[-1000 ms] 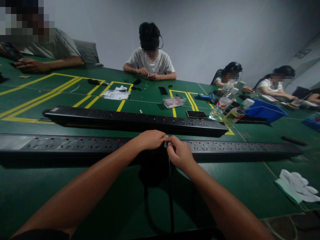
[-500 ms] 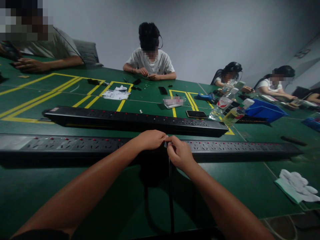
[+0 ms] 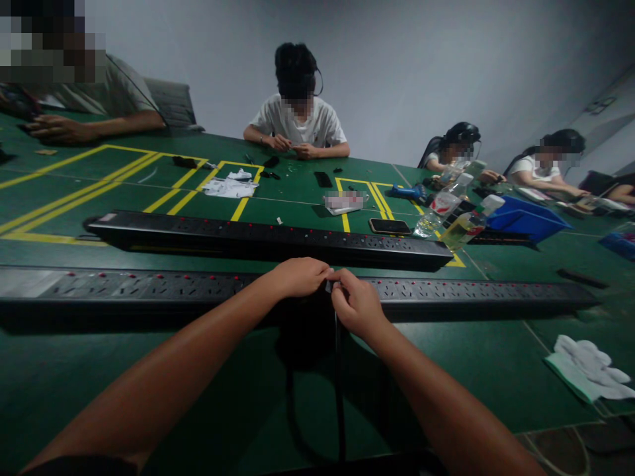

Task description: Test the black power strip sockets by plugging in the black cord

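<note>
Over the middle of a long black power strip [image 3: 471,291] with rows of sockets and small red parts, my two hands meet at the fingertips. My left hand [image 3: 302,276] is closed, its fingers pressed together and pointing right; whatever they pinch is hidden. My right hand [image 3: 360,305] is closed too, thumb and index finger pinched by a small greyish piece too small to name. A black cable [image 3: 339,383] runs from under the right-hand fingers down toward the table's near edge. A second black power strip [image 3: 268,239] lies just behind the first.
White gloves [image 3: 588,367] lie at the right. Behind the strips are a phone [image 3: 390,227], bottles [image 3: 465,228], a blue bin [image 3: 528,218], a blue tool [image 3: 407,192] and crumpled white paper [image 3: 231,184]. Several co-workers sit around the green table, one person [image 3: 300,125] straight across.
My hands stay in the same place on the strip. Across the table, the co-worker's hands have shifted slightly.
</note>
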Demonstrator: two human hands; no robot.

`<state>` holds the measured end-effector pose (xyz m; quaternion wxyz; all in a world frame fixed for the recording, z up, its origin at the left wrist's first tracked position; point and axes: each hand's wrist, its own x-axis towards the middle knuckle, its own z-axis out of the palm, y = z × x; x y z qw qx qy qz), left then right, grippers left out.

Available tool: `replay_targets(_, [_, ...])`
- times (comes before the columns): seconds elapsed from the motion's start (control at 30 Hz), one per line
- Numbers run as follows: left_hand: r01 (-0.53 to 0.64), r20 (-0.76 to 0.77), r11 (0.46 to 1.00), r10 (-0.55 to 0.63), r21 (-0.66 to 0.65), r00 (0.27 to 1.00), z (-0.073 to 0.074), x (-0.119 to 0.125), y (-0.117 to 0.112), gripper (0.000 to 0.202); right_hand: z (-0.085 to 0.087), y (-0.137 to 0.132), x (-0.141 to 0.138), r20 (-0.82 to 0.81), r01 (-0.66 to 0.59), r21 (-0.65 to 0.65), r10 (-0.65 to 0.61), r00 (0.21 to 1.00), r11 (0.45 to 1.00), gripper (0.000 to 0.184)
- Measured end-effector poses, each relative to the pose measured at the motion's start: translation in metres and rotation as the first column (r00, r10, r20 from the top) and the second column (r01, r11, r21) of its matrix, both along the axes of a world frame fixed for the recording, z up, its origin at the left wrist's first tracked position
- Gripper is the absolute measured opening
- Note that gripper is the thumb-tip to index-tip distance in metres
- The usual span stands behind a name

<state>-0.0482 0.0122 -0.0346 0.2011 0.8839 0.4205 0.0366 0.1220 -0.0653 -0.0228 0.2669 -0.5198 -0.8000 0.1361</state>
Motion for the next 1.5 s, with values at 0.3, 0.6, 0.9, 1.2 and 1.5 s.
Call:
replay_targets(0.3, [-0.004,-0.001,1.000,0.004,0.003,1.000,0.002,0.000,-0.001,0.040,0.000,0.000,0.000,-0.009,0.000,-0.010,0.000,1.000,1.000,0.024])
replay_targets(0.6, [0.001,0.003,1.000,-0.001,-0.020,1.000,0.003,0.000,-0.001,0.035,0.006,0.000,-0.001,-0.012,0.006,-0.040,-0.006,1.000,0.999,0.023])
replay_targets(0.9, [0.117,0.060,0.986,-0.110,-0.122,0.992,0.009,-0.006,0.004,0.031,0.010,0.003,-0.003,-0.046,0.032,-0.146,-0.039,0.998,0.989,0.022])
replay_targets(1.2, [0.141,0.101,0.949,-0.117,-0.280,0.988,0.003,-0.023,0.017,0.042,0.014,0.008,-0.006,-0.091,0.022,-0.233,-0.044,0.995,0.972,0.016])
replay_targets(1.5, [0.119,0.129,0.957,-0.087,-0.264,0.988,-0.003,-0.021,0.017,0.048,0.064,0.004,-0.012,-0.363,-0.005,-0.253,-0.090,0.927,0.967,0.012])
